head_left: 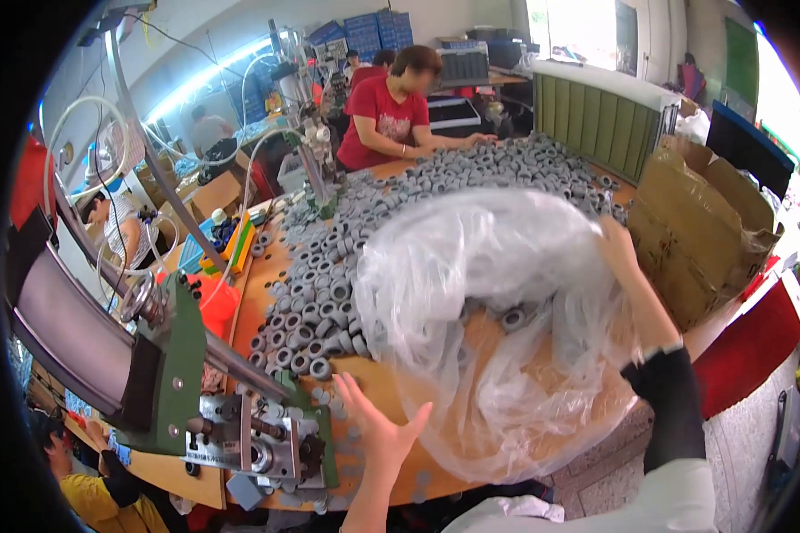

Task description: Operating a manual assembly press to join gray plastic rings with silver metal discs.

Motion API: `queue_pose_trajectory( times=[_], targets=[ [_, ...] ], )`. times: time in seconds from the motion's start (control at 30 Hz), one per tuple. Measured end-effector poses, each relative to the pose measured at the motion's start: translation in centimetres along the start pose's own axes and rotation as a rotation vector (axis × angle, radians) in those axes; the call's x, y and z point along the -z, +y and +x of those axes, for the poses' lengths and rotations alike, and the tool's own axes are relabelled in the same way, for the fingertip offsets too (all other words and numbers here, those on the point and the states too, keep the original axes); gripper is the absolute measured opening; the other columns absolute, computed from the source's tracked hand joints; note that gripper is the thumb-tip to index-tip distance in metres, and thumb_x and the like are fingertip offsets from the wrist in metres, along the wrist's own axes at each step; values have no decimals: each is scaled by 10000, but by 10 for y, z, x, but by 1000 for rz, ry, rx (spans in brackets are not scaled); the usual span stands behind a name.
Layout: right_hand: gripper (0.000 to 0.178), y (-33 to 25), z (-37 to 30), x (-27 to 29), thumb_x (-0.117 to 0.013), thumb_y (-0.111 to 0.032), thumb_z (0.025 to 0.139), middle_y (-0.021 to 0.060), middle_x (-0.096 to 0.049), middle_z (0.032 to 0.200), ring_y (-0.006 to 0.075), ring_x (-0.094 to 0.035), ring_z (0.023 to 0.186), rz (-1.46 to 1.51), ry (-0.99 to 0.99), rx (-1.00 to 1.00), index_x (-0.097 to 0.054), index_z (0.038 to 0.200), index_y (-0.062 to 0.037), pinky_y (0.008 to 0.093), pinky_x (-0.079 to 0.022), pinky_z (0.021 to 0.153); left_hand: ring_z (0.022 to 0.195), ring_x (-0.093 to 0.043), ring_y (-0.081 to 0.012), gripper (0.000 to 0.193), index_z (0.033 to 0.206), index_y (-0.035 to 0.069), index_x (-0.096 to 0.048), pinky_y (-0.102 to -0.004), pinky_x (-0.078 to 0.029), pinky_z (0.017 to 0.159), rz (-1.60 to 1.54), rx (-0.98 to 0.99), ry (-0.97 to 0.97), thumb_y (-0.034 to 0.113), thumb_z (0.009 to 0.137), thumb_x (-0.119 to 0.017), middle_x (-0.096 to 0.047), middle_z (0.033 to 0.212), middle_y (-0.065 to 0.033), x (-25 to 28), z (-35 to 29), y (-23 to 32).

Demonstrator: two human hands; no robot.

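Note:
A large clear plastic bag billows over the orange tabletop in front of me, partly hiding the parts beneath it. At the bag's far right edge, my right hand grips the film, and its fingertips are partly covered. My left hand is raised near the bag's left side, fingers spread, with nothing in it. Beyond and left of the bag lies a wide heap of grey ring-shaped parts. One grey ring shows close to the bag's opening.
A bench press with a green frame stands close on my left. An open cardboard box is at the right, beside the table. Across the heap, a co-worker in a red shirt reaches toward the rings. An orange bin sits behind the press.

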State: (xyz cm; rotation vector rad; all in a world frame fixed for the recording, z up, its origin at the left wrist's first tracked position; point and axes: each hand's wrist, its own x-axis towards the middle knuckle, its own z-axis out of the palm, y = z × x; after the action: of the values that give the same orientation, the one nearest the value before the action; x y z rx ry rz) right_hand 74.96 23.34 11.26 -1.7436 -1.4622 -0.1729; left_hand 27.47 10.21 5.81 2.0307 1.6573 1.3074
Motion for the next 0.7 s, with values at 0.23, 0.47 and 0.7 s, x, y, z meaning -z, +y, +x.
queue_pose_trajectory(
  times=[0.23, 0.47, 0.7],
  targets=[
    [513, 52, -128, 29, -641, -82, 701, 134, -495, 1281, 320, -497, 1133, -137, -268, 45, -533, 1201, -46, 383, -409, 945, 1252, -372, -354, 971, 1431, 7, -105, -422, -354, 1008, -740, 259, -59, 244, 737, -742, -303, 1387, -238, -103, 42, -24],
    [831, 18, -194, -31, -779, -136, 660, 120, -366, 1368, 216, -360, 1255, 952, -387, -552, -333, 1356, -51, 369, -343, 1007, 855, -588, -214, 260, 1072, 73, -545, -303, -525, 652, -1154, 848, -55, 233, 867, -540, -589, 1020, -61, -86, 63, -42],
    [918, 35, -224, -121, -772, -171, 667, 116, -225, 1416, 236, -275, 1305, 796, -275, -452, -227, 1399, -65, 355, -261, 1056, 1059, -577, -291, 454, 1235, 80, -500, -442, -532, 812, -1462, 850, -26, 380, 899, -447, -556, 1218, -113, -48, 63, 11]
  ],
)
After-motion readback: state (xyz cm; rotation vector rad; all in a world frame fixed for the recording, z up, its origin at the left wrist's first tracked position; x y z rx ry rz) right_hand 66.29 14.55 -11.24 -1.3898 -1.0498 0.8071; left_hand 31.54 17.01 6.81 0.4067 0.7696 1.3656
